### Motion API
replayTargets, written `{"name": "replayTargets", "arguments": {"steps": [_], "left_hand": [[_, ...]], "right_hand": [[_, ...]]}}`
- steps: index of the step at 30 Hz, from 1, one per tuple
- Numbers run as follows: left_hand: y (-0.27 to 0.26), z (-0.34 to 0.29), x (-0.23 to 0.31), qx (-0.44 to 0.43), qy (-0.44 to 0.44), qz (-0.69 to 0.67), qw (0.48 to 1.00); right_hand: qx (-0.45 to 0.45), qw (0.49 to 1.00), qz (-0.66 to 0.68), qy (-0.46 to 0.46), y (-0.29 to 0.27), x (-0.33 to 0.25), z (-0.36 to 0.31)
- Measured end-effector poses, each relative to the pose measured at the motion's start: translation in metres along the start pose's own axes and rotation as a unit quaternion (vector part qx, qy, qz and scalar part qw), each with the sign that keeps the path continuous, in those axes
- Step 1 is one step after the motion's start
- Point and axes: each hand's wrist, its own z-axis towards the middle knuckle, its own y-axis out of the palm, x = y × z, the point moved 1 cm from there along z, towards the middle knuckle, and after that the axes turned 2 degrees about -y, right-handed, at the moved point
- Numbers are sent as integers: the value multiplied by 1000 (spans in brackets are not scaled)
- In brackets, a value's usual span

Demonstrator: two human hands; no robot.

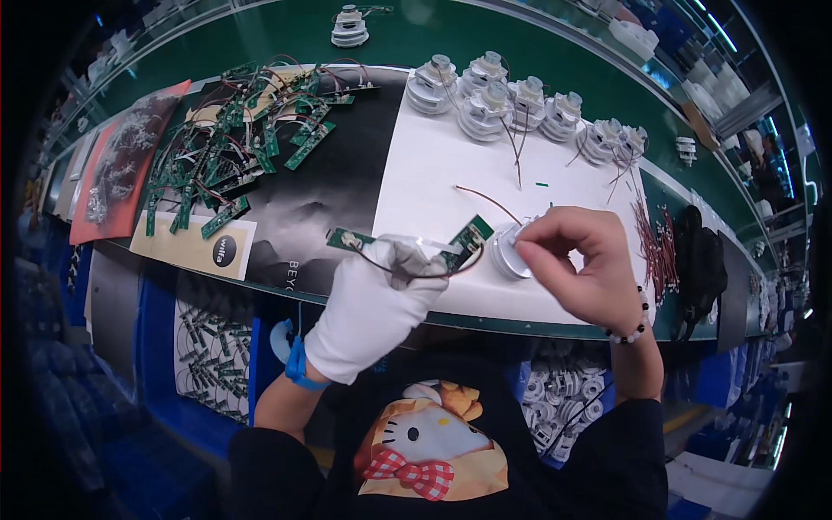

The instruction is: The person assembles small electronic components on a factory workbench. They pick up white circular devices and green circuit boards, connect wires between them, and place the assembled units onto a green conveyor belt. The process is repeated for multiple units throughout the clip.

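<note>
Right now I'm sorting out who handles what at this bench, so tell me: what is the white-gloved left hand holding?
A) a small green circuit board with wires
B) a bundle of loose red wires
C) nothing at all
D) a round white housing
A: the gloved left hand pinches a small green circuit board with wires, while the bare right hand works on the round white housing.

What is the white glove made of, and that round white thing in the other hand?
The glove on the left hand looks like soft knitted cloth: matte, wrinkled, greyed fingertips. The round part under the right hand looks like smooth moulded plastic, slightly shiny; it could be metal inside, can't tell.
</note>
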Motion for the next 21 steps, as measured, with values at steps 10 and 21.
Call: {"name": "replayTargets", "arguments": {"steps": [10, 21], "left_hand": [[2, -15, 15, 43, 134, 206, 968], [2, -16, 11, 56, 202, 224, 952]], "right_hand": [[-18, 989, -122, -77, 12, -9, 6], [-38, 874, -397, -278, 20, -10, 2]]}}
